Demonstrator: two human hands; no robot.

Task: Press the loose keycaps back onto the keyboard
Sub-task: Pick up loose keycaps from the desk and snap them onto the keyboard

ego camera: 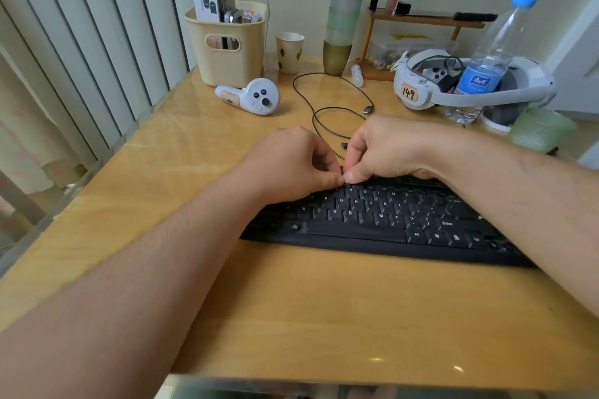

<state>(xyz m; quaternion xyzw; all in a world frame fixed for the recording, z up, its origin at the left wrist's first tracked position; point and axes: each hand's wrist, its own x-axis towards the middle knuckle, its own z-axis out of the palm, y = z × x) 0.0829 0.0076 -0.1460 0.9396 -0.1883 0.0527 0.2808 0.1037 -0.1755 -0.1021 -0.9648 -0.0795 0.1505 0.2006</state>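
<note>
A black keyboard (pixel 382 220) lies on the wooden desk (pixel 291 301), angled slightly to the right. Both hands hover over its top letter row, near the T and Y keys. My left hand (pixel 291 162) has curled fingers, with thumb and forefinger pinched together at the key row. My right hand (pixel 385 149) mirrors it, and its thumb tip touches the left thumb. Between the fingertips they pinch a small keycap, which the fingers hide almost completely. I see no other loose keycaps.
Behind the hands a black cable (pixel 330 107) loops across the desk. A white controller (pixel 256 97) lies at the back left near a beige basket (pixel 227 42). A headset (pixel 453 84) and a water bottle (pixel 489 58) stand at the back right.
</note>
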